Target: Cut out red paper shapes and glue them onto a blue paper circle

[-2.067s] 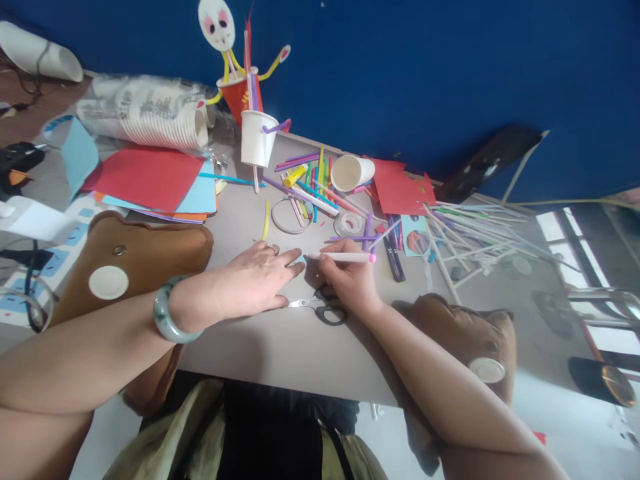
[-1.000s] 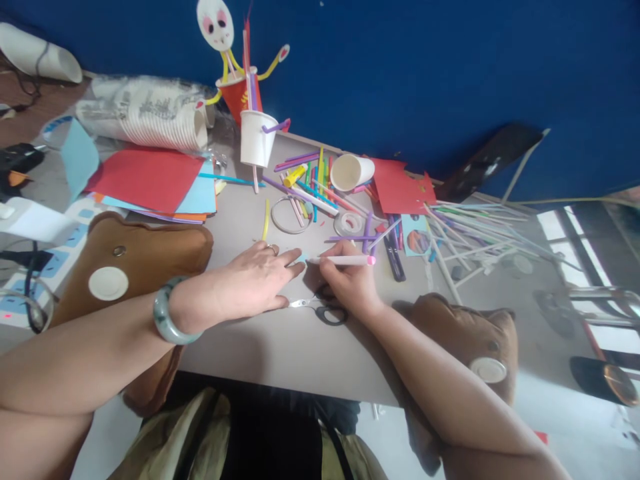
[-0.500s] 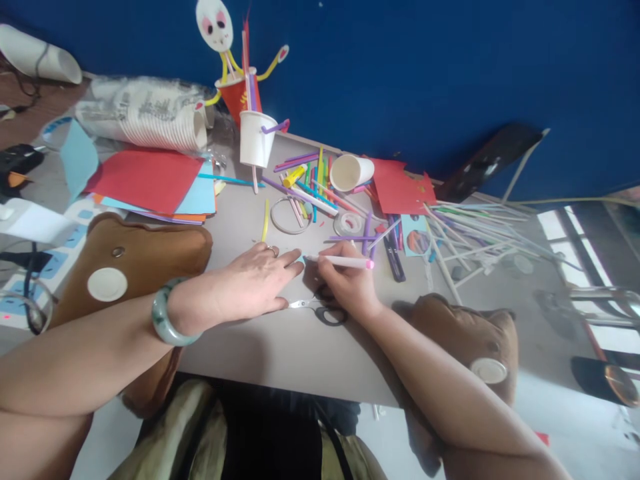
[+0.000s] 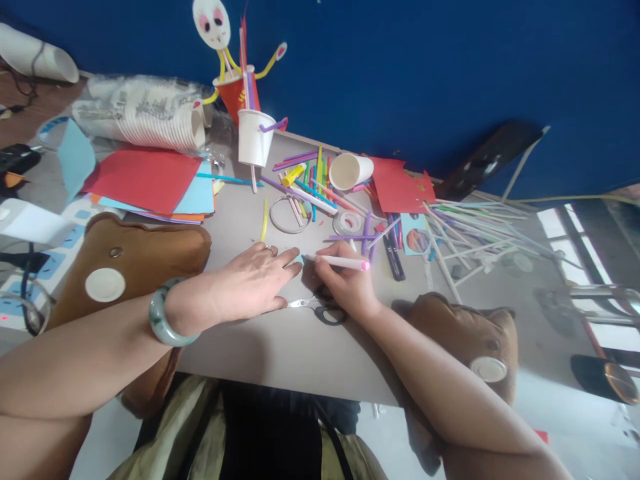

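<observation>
My right hand [image 4: 346, 277] is closed round a white marker pen [image 4: 343, 262] with a pink end, its tip down toward my left fingertips. Flat on the table lies my left hand [image 4: 255, 280], fingers spread, a jade bangle [image 4: 161, 313] on the wrist. A small light blue bit of paper [image 4: 301, 258] shows at its index fingertip, mostly hidden under the fingers. Scissors with black handles [image 4: 333, 315] rest between the hands, blades reaching toward my left thumb. A yellow straw piece [image 4: 265, 220] and a roll of clear tape [image 4: 349, 223] lie just beyond.
Behind are a white cup [image 4: 255, 138] with straws, a red cup figure [image 4: 235, 93], loose markers [image 4: 300, 175] and a tipped paper cup [image 4: 350, 171]. Coloured paper [image 4: 145, 180] and a brown cushion [image 4: 135, 253] lie left; straws [image 4: 465, 230] and another cushion [image 4: 460, 333] lie right.
The marker and my right hand have shifted very slightly left. My left hand keeps its place, and the view has moved a little.
</observation>
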The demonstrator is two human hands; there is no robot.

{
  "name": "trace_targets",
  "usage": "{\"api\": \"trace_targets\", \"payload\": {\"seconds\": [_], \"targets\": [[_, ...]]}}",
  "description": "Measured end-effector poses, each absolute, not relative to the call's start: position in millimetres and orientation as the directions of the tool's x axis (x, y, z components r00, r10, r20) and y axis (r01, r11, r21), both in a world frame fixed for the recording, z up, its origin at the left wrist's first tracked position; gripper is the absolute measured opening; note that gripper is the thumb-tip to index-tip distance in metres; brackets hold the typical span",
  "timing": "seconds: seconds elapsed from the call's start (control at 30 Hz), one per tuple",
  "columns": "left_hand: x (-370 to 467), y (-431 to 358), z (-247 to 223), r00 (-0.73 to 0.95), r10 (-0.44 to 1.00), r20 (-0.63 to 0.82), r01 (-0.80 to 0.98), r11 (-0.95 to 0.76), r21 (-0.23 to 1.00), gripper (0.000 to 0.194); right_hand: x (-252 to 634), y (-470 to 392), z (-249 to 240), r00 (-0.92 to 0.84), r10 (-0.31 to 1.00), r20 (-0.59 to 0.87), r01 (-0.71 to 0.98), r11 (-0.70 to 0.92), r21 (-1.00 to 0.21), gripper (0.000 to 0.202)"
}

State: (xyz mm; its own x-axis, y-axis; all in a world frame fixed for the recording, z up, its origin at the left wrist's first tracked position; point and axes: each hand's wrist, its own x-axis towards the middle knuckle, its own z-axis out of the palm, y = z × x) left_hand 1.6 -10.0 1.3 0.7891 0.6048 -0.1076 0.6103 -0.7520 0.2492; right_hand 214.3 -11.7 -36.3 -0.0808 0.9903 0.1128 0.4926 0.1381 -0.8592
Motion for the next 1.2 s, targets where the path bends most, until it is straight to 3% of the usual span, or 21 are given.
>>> {"api": "trace_targets", "payload": {"seconds": [0.63, 1.2], "targets": [[-1.3, -6.6, -7.3, 0.801, 0.590, -0.102, 0.596, -0.770, 0.227, 0.053, 215.2, -10.9, -33.5, -0.129, 0.985, 0.118, 0.505, 0.168, -0.847, 0.009], [-1.9, -6.9, -8.2, 0.805, 0.586, -0.098, 0.592, -0.780, 0.202, 0.051, 214.8, -12.5, -29.8, -0.144, 0.989, 0.043, 0.483, 0.108, -0.869, 0.006]]}}
